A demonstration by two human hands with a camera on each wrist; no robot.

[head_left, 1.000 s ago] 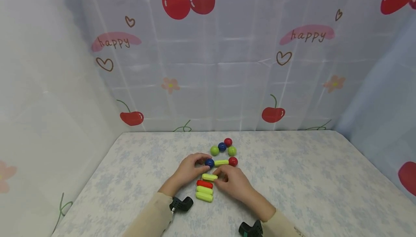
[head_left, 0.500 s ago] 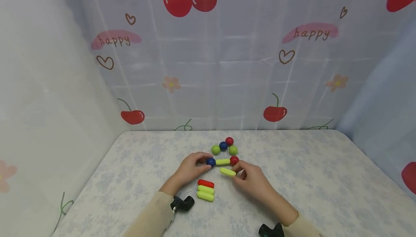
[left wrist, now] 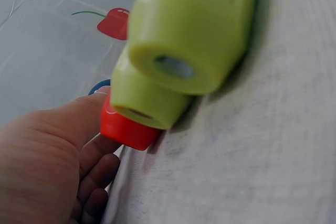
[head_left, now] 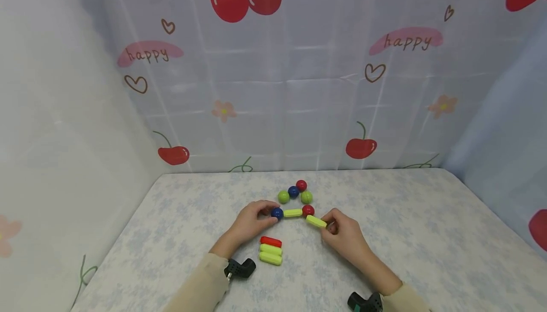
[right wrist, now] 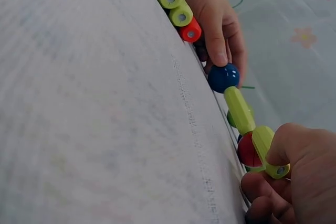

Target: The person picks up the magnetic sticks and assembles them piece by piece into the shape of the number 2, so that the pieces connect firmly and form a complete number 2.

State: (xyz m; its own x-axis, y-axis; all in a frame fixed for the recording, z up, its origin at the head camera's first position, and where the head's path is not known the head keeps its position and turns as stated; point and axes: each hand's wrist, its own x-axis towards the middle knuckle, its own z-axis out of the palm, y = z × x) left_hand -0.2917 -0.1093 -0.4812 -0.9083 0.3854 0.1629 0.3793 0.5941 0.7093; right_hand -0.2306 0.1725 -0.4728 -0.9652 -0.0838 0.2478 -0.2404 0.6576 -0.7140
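My left hand (head_left: 251, 222) pinches a blue ball (head_left: 277, 213) between thumb and fingers. A yellow-green rod (head_left: 293, 213) joins that ball to a red ball (head_left: 308, 210) on its right. A second yellow-green rod (head_left: 316, 222) is pinched by my right hand (head_left: 345, 237), its far end against the red ball. In the right wrist view, this rod (right wrist: 263, 144) slants across the red ball (right wrist: 248, 149), while the left thumb rests on the blue ball (right wrist: 223, 78). The left wrist view shows my left hand (left wrist: 58, 145) partly hidden behind the red rod (left wrist: 129, 129).
Nearer the front lie a red rod (head_left: 271, 241) and two yellow-green rods (head_left: 270, 258), side by side. Behind the joined pieces sit a green ball (head_left: 284, 196), a blue ball (head_left: 293, 192), a red ball (head_left: 301, 185) and another green ball (head_left: 306, 197). A printed curtain (head_left: 273, 98) hangs behind the table.
My right hand has carried a yellow-green rod from behind the red rod rightward to the red ball. The left hand has stayed at the blue ball.
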